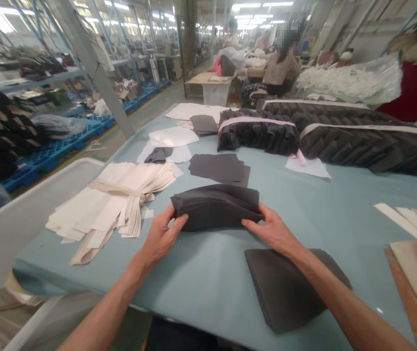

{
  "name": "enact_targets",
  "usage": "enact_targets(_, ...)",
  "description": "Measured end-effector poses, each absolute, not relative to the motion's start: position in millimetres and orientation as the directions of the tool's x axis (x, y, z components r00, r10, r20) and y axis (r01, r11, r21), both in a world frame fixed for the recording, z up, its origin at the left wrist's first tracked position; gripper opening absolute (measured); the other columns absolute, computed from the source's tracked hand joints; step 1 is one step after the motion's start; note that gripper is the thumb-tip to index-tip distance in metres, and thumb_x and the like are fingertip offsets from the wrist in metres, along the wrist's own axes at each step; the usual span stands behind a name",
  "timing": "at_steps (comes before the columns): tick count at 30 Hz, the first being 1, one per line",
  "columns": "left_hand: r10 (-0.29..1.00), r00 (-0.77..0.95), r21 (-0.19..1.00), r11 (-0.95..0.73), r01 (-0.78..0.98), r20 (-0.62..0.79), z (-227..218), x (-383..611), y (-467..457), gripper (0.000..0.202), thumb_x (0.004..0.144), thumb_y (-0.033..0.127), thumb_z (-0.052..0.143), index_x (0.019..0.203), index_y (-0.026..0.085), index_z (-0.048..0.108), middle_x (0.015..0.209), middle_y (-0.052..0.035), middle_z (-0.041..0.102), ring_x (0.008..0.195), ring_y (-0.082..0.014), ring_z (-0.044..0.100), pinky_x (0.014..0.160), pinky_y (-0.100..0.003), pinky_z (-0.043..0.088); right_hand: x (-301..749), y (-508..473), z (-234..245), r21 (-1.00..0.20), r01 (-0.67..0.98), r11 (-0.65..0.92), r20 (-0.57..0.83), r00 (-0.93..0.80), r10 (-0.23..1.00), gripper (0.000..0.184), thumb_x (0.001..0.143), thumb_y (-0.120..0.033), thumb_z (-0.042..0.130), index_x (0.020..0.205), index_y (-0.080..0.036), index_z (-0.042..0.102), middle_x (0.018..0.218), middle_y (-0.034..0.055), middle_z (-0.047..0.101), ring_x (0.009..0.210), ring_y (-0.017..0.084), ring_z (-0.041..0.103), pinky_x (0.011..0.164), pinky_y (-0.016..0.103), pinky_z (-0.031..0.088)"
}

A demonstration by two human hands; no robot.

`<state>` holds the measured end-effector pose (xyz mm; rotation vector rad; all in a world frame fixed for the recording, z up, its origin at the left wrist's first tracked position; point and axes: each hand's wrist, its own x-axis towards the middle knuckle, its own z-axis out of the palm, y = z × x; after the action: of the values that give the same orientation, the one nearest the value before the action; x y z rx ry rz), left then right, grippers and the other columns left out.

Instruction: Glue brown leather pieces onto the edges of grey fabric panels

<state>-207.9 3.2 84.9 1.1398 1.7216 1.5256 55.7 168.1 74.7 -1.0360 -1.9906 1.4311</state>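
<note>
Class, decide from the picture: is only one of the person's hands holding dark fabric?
No, the left hand grips one end of a dark fabric stack while the right hand grips the other.

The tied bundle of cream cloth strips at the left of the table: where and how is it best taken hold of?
Probably best: grip the tied bundle of cream cloth strips at its middle, over the cream band, coming from above. The band gathers the layers there, while the ends spread out and could slide apart. The bundle lies on the blue-green tabletop, its upper side uncovered.
</note>
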Motion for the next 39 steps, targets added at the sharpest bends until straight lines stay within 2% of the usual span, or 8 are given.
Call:
enact_targets(5, 0.836, -0.533, 0.965, 0.013, 0.261, 0.133, 50, -196, -6, 0.033, 0.092, 0.040, 0.074, 0.118, 0.020, 0.077, 0.112, -0.0069, 0.079, 0.108, -0.0266, 0.069, 0.101, -0.031, 0.051, 61, 172, 61, -0.912, 0.364, 0.187, -0.090, -0.624, 0.776, 0.044, 0.083, -0.041, 0.072, 0.121, -0.020, 0.073, 0.116, 0.0055, 0.078, 0.108, 0.027, 0.072, 0.099, 0.037, 0.057)
enact_targets(12, 0.803, -0.585, 0.959, 0.064, 0.276, 0.115, 34, -191, -14, 0.028, 0.085, 0.041, 0.081, 0.102, 0.020, 0.076, 0.090, -0.0033, 0.076, 0.083, -0.0207, 0.064, 0.082, -0.029, 0.052, 68, 177, 52, -0.843, 0.436, 0.316, -0.048, -0.644, 0.763, 0.041, 0.083, -0.044, 0.070, 0.118, -0.022, 0.072, 0.113, 0.0053, 0.080, 0.104, 0.026, 0.075, 0.096, 0.036, 0.060)
enact_targets(16, 0.809, -0.570, 0.954, 0.038, 0.297, 0.145, 32, -192, -17, 0.022, 0.084, 0.037, 0.081, 0.097, 0.020, 0.075, 0.086, -0.0028, 0.075, 0.079, -0.0194, 0.063, 0.079, -0.029, 0.052, 69, 178, 49, -0.825, 0.430, 0.366, -0.010, -0.659, 0.752, 0.030, 0.080, -0.039, 0.068, 0.104, -0.022, 0.072, 0.100, 0.0037, 0.078, 0.093, 0.023, 0.074, 0.082, 0.030, 0.059)
enact_targets(22, 0.879, -0.452, 0.962, -0.026, 0.273, 0.152, 39, -190, -17, 0.033, 0.091, 0.031, 0.075, 0.121, 0.018, 0.076, 0.118, -0.0111, 0.080, 0.107, -0.0268, 0.074, 0.100, -0.035, 0.055, 68, 175, 49, -0.884, 0.392, 0.256, -0.087, -0.675, 0.733, 0.030, 0.080, -0.042, 0.077, 0.101, -0.022, 0.069, 0.106, 0.0055, 0.079, 0.092, 0.021, 0.075, 0.085, 0.029, 0.059)
enact_targets(25, 0.884, -0.444, 0.965, -0.030, 0.259, 0.147, 42, -190, -17, 0.031, 0.091, 0.033, 0.074, 0.118, 0.018, 0.076, 0.118, -0.0118, 0.080, 0.109, -0.0275, 0.074, 0.102, -0.035, 0.054, 66, 175, 51, -0.880, 0.414, 0.234, -0.121, -0.671, 0.732, 0.030, 0.080, -0.042, 0.078, 0.101, -0.022, 0.069, 0.108, 0.0066, 0.080, 0.092, 0.021, 0.075, 0.081, 0.028, 0.058)
enact_targets(32, 0.848, -0.523, 0.968, 0.057, 0.244, 0.082, 38, -193, -12, 0.027, 0.092, 0.041, 0.069, 0.104, 0.017, 0.075, 0.091, -0.0044, 0.074, 0.082, -0.0202, 0.066, 0.078, -0.029, 0.052, 65, 178, 51, -0.878, 0.424, 0.224, -0.139, -0.672, 0.728, 0.026, 0.080, -0.038, 0.075, 0.099, -0.023, 0.065, 0.111, 0.0065, 0.078, 0.098, 0.022, 0.073, 0.085, 0.029, 0.057)
enact_targets(36, 0.814, -0.581, 0.973, 0.119, 0.196, 0.018, 41, -196, 1, 0.030, 0.090, 0.047, 0.068, 0.093, 0.017, 0.070, 0.080, -0.0010, 0.066, 0.072, -0.0170, 0.059, 0.067, -0.027, 0.047, 61, 185, 51, -0.833, 0.457, 0.311, -0.098, -0.675, 0.731, 0.023, 0.080, -0.038, 0.071, 0.095, -0.022, 0.067, 0.090, 0.0016, 0.073, 0.083, 0.020, 0.066, 0.076, 0.029, 0.052)
enact_targets(39, 0.807, -0.590, 0.980, 0.113, 0.163, 0.005, 53, -202, 17, 0.036, 0.085, 0.051, 0.070, 0.096, 0.016, 0.071, 0.081, -0.0008, 0.068, 0.073, -0.0172, 0.058, 0.068, -0.027, 0.047, 55, 188, 58, -0.877, 0.408, 0.254, -0.100, -0.671, 0.734, 0.024, 0.078, -0.040, 0.073, 0.091, -0.020, 0.067, 0.087, 0.0015, 0.070, 0.083, 0.019, 0.062, 0.075, 0.029, 0.051)
